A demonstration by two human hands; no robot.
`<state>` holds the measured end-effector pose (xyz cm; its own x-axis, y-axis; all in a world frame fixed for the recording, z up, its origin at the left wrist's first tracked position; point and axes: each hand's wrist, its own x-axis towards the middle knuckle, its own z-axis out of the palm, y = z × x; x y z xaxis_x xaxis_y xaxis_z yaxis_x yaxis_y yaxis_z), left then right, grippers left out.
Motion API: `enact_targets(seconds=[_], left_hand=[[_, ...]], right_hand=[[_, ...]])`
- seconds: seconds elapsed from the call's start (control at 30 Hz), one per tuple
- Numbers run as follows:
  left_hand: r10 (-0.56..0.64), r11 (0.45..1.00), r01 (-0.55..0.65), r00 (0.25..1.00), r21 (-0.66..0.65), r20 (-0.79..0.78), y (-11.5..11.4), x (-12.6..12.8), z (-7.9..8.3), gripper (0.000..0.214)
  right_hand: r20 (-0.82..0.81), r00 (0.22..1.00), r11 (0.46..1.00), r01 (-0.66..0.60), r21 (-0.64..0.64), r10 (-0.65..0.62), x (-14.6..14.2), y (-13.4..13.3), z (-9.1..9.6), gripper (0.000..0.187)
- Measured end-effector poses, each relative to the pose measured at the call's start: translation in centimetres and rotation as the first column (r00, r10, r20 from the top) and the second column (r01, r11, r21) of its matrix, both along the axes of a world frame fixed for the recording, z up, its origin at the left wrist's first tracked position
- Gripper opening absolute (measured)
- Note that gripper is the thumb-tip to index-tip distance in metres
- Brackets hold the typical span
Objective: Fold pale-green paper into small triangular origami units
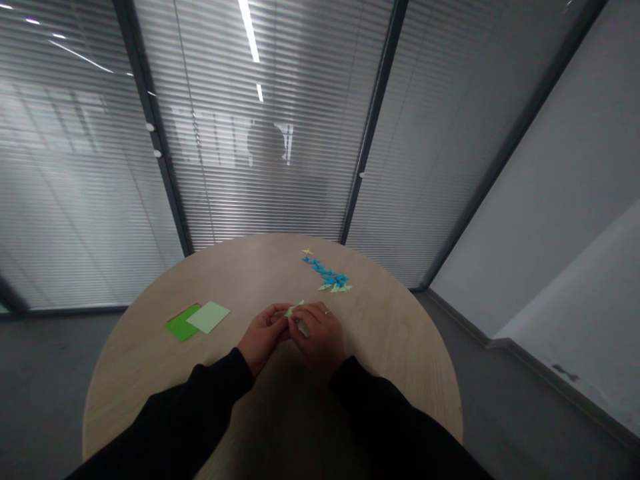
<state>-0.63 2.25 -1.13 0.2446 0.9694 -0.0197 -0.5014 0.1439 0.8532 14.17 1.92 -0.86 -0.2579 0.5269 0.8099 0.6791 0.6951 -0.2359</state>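
Note:
Between my two hands is a small piece of folded pale green paper, partly covered by the fingers. My left hand pinches its left side, thumb against fingertips. On the other side my right hand, wearing a ring, has its fingers curled onto the same paper. Just beyond the hands lie several small folded pale green paper pieces. A row of several blue folded paper pieces runs away from them, with one yellow folded piece at its far end.
Left of my hands, a pale green paper sheet overlaps a stack of bright green paper with a red edge showing. Everything rests on a round wooden table. Glass panels with blinds stand behind it, and a white wall is at right.

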Motion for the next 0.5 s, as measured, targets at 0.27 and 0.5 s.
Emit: enact_targets(seconds=[0.27, 0.5], left_hand=[[0.069, 0.997, -0.066, 0.994, 0.045, -0.08, -0.01, -0.03, 0.08, 0.037], [0.136, 0.982, -0.105, 0.969, 0.157, -0.205, 0.26, -0.21, -0.28, 0.033]], right_hand=[[0.056, 0.998, 0.999, -0.015, 0.037, 0.013, 0.06, -0.03, 0.14, 0.012], [0.231, 0.97, 0.997, 0.067, 0.033, -0.073, 0.16, -0.08, 0.39, 0.01]])
